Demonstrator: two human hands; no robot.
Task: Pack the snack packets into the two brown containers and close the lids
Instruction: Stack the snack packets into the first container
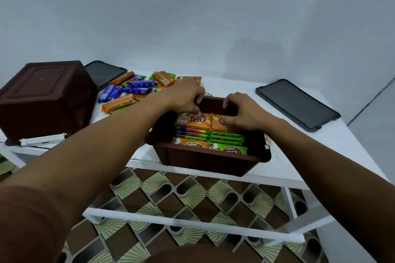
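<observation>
The white table [295,149] bears an open container [203,161] at its near edge and an overturned container [44,96] at left. Loose packets [132,89] lie far left, with one lid [104,72] behind them and a second lid [297,104] at right.

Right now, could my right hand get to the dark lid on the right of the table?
Probably yes: only bare table lies between the right hand and the dark lid, though it must first release the orange packet it holds.

One head-worn wide-angle view, looking forward and down, near the brown container [203,162] on white table [299,151].
</observation>
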